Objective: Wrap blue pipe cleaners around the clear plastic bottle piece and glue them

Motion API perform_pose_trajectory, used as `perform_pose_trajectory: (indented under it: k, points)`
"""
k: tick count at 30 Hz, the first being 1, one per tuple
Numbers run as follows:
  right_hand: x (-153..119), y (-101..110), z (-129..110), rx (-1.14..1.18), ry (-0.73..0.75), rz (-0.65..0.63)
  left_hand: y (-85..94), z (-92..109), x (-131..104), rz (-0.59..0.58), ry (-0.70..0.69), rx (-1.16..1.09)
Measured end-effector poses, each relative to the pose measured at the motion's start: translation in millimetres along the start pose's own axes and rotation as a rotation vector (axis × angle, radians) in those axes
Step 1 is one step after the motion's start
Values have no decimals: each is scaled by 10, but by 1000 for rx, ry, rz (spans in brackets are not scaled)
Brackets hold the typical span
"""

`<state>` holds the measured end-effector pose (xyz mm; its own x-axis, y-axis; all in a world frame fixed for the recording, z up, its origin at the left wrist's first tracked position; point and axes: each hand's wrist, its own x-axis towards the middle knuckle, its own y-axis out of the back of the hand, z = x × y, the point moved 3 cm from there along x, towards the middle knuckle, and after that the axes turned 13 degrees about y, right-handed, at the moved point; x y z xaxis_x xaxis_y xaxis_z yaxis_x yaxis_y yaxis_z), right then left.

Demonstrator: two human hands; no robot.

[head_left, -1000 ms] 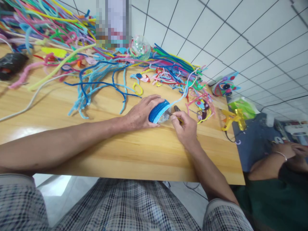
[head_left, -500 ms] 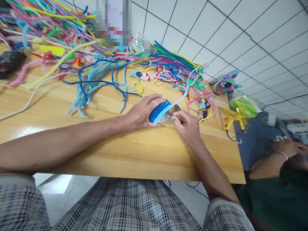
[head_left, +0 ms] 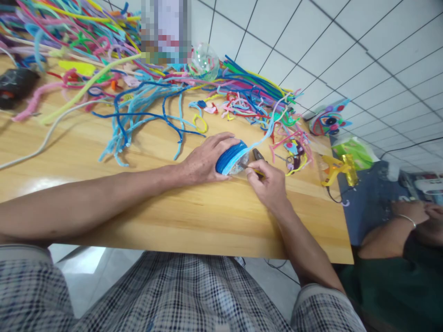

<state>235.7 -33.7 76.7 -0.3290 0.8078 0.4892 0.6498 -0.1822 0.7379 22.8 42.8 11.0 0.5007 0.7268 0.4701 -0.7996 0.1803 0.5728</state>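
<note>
My left hand (head_left: 207,159) is wrapped round a rounded, clear object (head_left: 238,165) covered partly in dark blue strands. A light blue pipe cleaner (head_left: 266,136) lies along the edge of the blue part and trails up to the right, its far end loose. My right hand (head_left: 268,180) is closed on a thin tool (head_left: 256,171), whose dark tip points at the clear part of the object. Just behind the right hand, a dark-handled tool (head_left: 257,154) shows in part.
Light blue pipe cleaners (head_left: 133,117) and a colourful heap (head_left: 86,34) cover the table's back left. A clear ball (head_left: 204,62) stands behind. At the right are a yellow glue gun (head_left: 334,170), a decorated mask-like piece (head_left: 330,122) and another person's arm (head_left: 387,230).
The view has shifted slightly. The tool's tip is still at the clear part, and more of the dark-handled tool shows behind my right hand. Both hands keep their holds.
</note>
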Motion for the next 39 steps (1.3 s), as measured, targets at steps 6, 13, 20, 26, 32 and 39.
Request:
perform_pose_trajectory:
  k: [6,13,20,26,32,39]
  points:
    - [-6,32,-4,-70,4,53,6,13,14,-9,20,9]
    - [1,-27,12,-103,146,64,12,4,7,-4,-7,11]
    - [-35,-45,39,-153,182,50,9,-6,3,-4,-15,4]
    - [-49,-49,13,-210,257,38,4,-13,4,8,-13,-4]
    - [-50,-36,-5,-240,293,57,-2,-21,9,7,-18,-1]
    - [-36,-12,-2,-243,270,99,-3,3,17,5,6,6]
